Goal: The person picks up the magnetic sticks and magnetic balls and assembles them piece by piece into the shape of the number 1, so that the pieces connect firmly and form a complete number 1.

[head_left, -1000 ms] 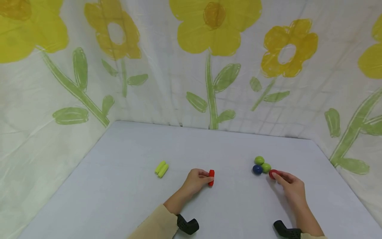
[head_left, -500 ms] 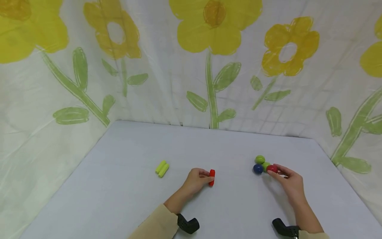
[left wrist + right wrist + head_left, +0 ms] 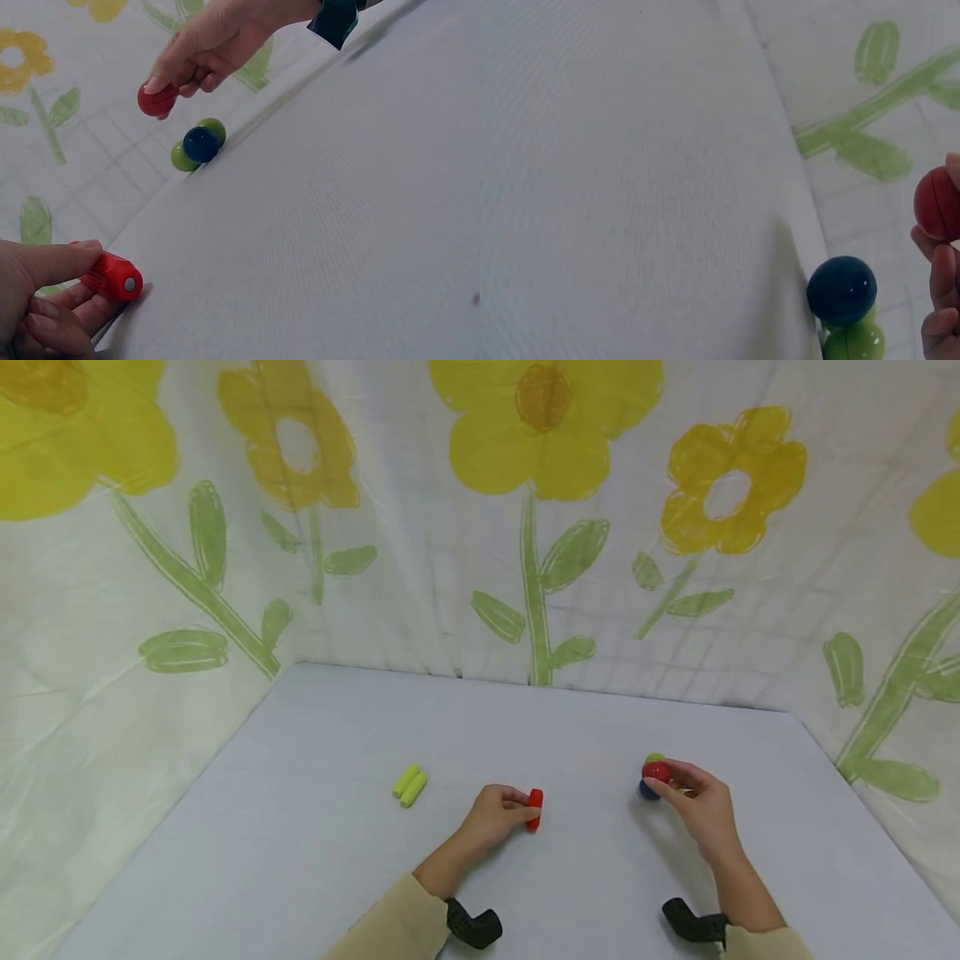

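Observation:
My left hand pinches a red stick between thumb and fingers, low over the table. In the left wrist view, a round silver spot shows in the end of the red stick. My right hand holds a red ball by its fingertips, raised above a cluster of balls. That cluster is one blue ball and two green balls, close together on the table. From the head, the red ball and hand hide most of them. The right wrist view shows the red ball apart from the blue ball.
Two yellow-green sticks lie side by side on the white table, left of my left hand. Behind the table hangs a white curtain with painted yellow flowers. Each wrist wears a black strap mount.
My right hand has carried the red ball left and up, from the right side of the cluster to above it. The left hand and red stick have stayed in place.

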Available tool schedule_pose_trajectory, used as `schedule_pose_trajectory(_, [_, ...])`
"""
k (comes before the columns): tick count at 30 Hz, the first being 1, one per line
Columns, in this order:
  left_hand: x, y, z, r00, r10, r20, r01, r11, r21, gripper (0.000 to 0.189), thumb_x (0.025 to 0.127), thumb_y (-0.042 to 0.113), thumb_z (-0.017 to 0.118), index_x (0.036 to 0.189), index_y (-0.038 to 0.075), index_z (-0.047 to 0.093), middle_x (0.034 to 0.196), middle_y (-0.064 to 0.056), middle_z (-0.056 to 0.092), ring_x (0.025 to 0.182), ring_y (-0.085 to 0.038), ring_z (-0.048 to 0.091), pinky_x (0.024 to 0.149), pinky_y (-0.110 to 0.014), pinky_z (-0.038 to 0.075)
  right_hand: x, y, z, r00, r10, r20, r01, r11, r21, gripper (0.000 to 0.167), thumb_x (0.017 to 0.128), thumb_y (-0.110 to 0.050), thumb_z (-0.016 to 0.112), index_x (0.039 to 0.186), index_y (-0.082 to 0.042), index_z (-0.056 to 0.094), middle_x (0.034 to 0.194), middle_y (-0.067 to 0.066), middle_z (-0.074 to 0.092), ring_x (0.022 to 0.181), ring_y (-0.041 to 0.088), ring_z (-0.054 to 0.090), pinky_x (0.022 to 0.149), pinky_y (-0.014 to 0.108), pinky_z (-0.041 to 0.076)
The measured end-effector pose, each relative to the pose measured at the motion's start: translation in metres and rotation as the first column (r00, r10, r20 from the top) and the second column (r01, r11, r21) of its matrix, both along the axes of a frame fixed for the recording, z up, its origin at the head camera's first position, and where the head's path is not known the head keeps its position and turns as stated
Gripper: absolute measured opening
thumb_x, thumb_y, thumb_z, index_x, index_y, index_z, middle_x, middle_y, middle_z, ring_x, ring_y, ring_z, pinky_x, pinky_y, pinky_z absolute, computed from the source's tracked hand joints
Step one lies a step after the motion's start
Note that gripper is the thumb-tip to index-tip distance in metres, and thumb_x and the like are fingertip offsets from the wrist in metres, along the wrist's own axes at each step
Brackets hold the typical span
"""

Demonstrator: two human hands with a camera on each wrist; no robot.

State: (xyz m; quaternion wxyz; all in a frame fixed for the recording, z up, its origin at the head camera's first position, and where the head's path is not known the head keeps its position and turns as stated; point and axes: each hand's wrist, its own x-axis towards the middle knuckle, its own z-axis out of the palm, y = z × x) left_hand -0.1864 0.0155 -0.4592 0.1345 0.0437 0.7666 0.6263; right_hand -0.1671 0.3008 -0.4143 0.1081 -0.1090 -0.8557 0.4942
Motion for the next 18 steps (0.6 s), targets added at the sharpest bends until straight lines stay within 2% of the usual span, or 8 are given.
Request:
schedule_pose_trajectory(5, [0.000, 0.000, 0.000, 1.000, -0.006, -0.006, 0.006, 1.000, 0.000, 0.018, 0.085, 0.008, 0.073, 0.095, -0.005, 0.066, 0.081, -0.005, 0.064, 0.073, -0.013, 0.054, 0.065, -0.025, 0.045, -0.006, -0.013, -0.002, 0.995, 0.089, -0.048, -0.089, 0.996, 0.000, 0.048, 0.085, -0.023, 0.077, 0.124, 0.001, 0.062, 0.100, 0.006, 0.062, 0.083, 0.009, 0.049, 0.064, 0.018, 0.045])
schedule_pose_trajectory(8, [0.000, -0.001, 0.000, 1.000, -0.003, -0.008, 0.003, 1.000, 0.001, 0.018, 0.085, 0.007, 0.073, 0.095, -0.006, 0.066, 0.081, -0.005, 0.064, 0.073, -0.013, 0.054, 0.065, -0.025, 0.045, -0.011, -0.021, -0.005, 0.985, 0.150, -0.088, -0.151, 0.989, -0.004, 0.045, 0.084, -0.019, 0.078, 0.122, 0.001, 0.064, 0.098, 0.009, 0.059, 0.080, 0.010, 0.047, 0.062, 0.019, 0.043])
schedule_pose_trajectory(14, [0.000, 0.000, 0.001, 1.000, -0.004, 0.002, 0.004, 1.000, -0.001, 0.018, 0.086, 0.008, 0.073, 0.096, -0.005, 0.066, 0.082, -0.005, 0.065, 0.074, -0.013, 0.055, 0.065, -0.025, 0.045, -0.021, -0.040, -0.010, 0.960, 0.232, -0.156, -0.236, 0.972, -0.010, 0.042, 0.082, -0.013, 0.079, 0.119, 0.002, 0.067, 0.088, 0.009, 0.055, 0.074, 0.010, 0.045, 0.057, 0.021, 0.038])
schedule_pose_trajectory(18, [0.000, 0.000, 0.001, 1.000, -0.003, 0.004, 0.003, 1.000, -0.003, 0.018, 0.086, 0.008, 0.073, 0.096, -0.005, 0.066, 0.082, -0.004, 0.065, 0.074, -0.013, 0.056, 0.066, -0.025, 0.046, -0.026, -0.051, -0.014, 0.950, 0.271, -0.157, -0.281, 0.959, -0.042, 0.042, 0.082, -0.012, 0.079, 0.121, 0.001, 0.066, 0.087, 0.006, 0.056, 0.074, 0.011, 0.046, 0.058, 0.021, 0.038])
